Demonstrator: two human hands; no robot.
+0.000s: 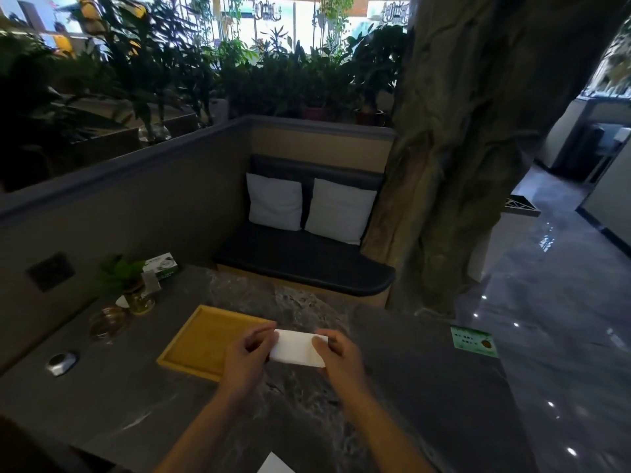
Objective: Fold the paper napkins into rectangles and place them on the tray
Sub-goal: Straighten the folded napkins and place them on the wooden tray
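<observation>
A white paper napkin [295, 348], folded into a rectangle, is held just above the dark marble table between both hands. My left hand [247, 358] pinches its left end and my right hand [338, 358] pinches its right end. The yellow wooden tray [196, 339] lies on the table just left of the napkin, and no napkin shows on the part of the tray not hidden by my left hand. Another white napkin [275, 465] shows its corner at the bottom edge of the view.
Along the left wall stand a small plant in a glass jar [135, 290], a glass ashtray [107, 324], a green tissue box [162, 266] and a metal button [61, 363]. A green card [474, 341] lies at the table's right edge. A cushioned bench [304, 257] is beyond the table.
</observation>
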